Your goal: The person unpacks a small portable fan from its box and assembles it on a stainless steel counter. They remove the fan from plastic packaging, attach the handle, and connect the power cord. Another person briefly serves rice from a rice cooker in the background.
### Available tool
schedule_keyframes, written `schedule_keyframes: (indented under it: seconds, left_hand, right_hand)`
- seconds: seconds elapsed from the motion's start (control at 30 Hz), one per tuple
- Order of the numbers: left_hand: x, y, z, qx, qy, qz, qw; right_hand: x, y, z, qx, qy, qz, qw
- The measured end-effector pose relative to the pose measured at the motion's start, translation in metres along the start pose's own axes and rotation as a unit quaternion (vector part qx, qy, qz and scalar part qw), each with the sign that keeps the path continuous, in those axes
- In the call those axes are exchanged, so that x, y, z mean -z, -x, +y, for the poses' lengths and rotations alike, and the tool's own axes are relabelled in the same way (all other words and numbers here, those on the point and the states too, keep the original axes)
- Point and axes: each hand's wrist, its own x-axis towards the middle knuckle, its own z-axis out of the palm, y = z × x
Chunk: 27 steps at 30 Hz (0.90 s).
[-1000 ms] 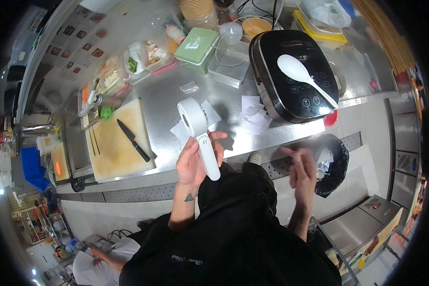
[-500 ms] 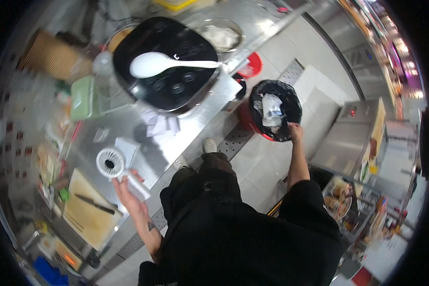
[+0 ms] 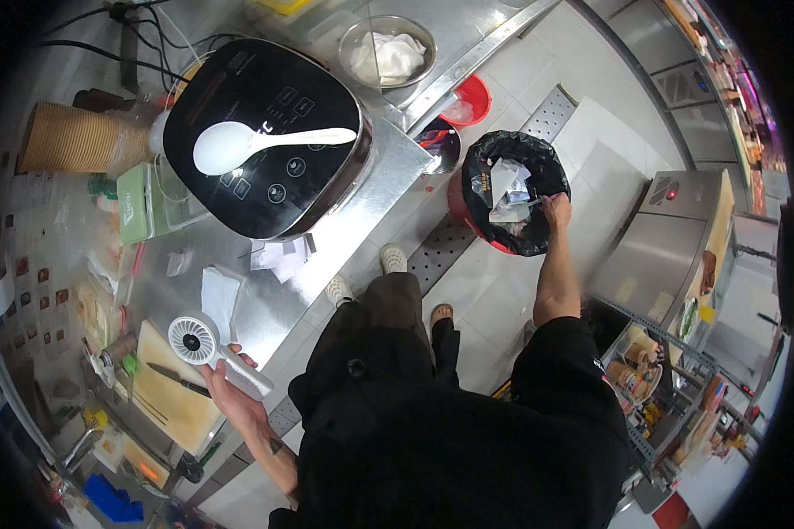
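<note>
In my left hand (image 3: 231, 386) is a white handheld fan (image 3: 194, 339), its round grille turned up; the fingers wrap round its handle. It hangs at the edge of the steel counter (image 3: 309, 304), beside a cutting board (image 3: 163, 406) with a knife (image 3: 181, 379) on it. To the right, my right hand (image 3: 556, 212) reaches over a red bin (image 3: 465, 207) lined with a black bag (image 3: 538, 159). Its fingers are closed at the bag's mouth; I cannot make out what they hold. Crumpled white and printed wrappers (image 3: 509, 187) lie inside the bin.
A black-topped cooker (image 3: 256, 194) carries a white rice spoon (image 3: 225, 148). Near it are a steel bowl with white cloth (image 3: 393, 57), stacked paper cups (image 3: 79, 138) and a green container (image 3: 137, 203). A red bucket (image 3: 472, 97) stands beyond the bin. Shoes (image 3: 393, 258) show on the floor below.
My right hand has moved up and slightly right, from the bin's near rim to over its right side. The fan, still in my left hand, is slightly lower in view.
</note>
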Motion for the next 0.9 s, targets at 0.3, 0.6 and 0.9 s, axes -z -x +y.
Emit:
schedule_keyframes:
  seconds: [0.3,0.6,0.9]
  left_hand:
    - [0.024,0.001,-0.019,0.007,0.008,0.075,0.997]
    - [0.017,0.003,-0.005,0.000,0.110,-0.013,0.994]
    - [0.024,0.006,-0.007,-0.032,0.087,0.006,0.996]
  right_hand:
    - [-0.040,-0.085,0.059,0.148,0.157,0.054,0.975]
    - [-0.008,-0.094,0.043,-0.004,0.133,0.048,0.990]
    - [0.006,-0.108,0.026,0.166,0.106,0.103,0.975]
